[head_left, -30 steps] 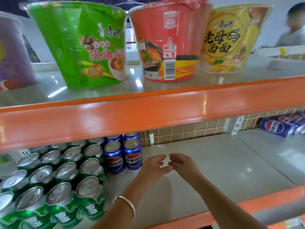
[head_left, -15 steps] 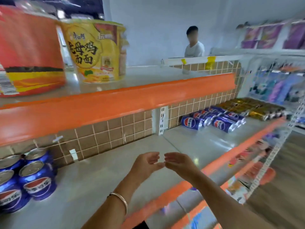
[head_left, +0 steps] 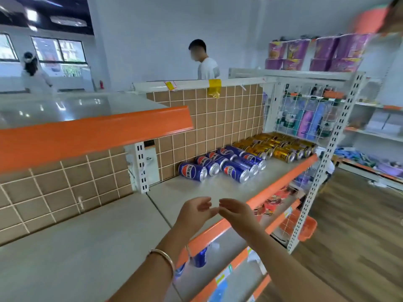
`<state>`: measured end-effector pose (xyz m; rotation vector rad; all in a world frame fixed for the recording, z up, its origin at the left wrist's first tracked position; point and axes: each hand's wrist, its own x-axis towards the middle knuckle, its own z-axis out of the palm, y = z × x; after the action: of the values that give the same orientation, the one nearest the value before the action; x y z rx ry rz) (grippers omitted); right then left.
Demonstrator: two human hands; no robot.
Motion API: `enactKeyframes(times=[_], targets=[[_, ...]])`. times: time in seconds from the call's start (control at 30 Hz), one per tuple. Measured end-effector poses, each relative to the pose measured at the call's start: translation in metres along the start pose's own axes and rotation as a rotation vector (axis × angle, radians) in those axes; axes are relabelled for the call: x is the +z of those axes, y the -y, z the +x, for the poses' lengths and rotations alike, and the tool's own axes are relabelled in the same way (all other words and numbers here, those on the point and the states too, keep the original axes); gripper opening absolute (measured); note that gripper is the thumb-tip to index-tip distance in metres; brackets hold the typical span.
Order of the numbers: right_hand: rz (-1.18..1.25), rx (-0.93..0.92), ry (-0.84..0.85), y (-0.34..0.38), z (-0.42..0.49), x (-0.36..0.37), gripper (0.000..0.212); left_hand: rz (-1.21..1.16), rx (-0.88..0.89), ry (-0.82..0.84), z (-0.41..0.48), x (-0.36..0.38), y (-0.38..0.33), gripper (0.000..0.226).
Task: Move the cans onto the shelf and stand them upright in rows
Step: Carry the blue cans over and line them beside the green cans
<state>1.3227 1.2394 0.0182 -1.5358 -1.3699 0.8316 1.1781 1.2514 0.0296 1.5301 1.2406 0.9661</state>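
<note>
Both hands are hovering together over the front part of the grey shelf (head_left: 87, 247). The left hand (head_left: 194, 211) and the right hand (head_left: 236, 211) are holding nothing; their fingers are loosely bent and relaxed, and the fingertips of the two hands are almost meeting. A thin bracelet (head_left: 162, 256) is sitting on the left wrist.

The blue cans (head_left: 220, 165) are lying on their sides further along the same shelf, close to the brown tiled back wall (head_left: 218, 118), well apart from the hands. Just beyond them the gold cans (head_left: 281, 147) are lying on their sides too, next to a white wire panel (head_left: 305, 114) at the end of the shelf. An orange strip (head_left: 281, 182) is running along the shelf's front edge, and another one is fronting the upper shelf (head_left: 65, 107).

A wooden floor (head_left: 359, 225) is showing on the right. Behind the tiled wall a person in a white shirt (head_left: 207, 66) is standing, and purple packs (head_left: 316, 53) are sitting on a high white shelf.
</note>
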Motion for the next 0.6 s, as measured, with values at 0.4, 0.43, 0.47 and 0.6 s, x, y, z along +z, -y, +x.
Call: enactKeyframes(times=[0.4,0.43,0.47,0.6], targets=[[-0.044,0.082,-0.032,-0.038,0.102,-0.045,0.031,-0.024,-0.101,0.104,0.12,0.062,0.003,0.053],[-0.056,0.093,-0.038,-0.04,0.114,-0.049,0.031,-0.027,-0.113,0.113,0.132,0.068,0.004,0.051],[-0.063,0.099,-0.043,-0.042,0.124,-0.052,0.031,-0.033,-0.133,0.119,0.142,0.072,0.004,0.049],[-0.055,0.108,-0.056,-0.046,0.16,-0.059,0.02,-0.146,-0.285,0.092,0.183,0.087,0.01,0.013]])
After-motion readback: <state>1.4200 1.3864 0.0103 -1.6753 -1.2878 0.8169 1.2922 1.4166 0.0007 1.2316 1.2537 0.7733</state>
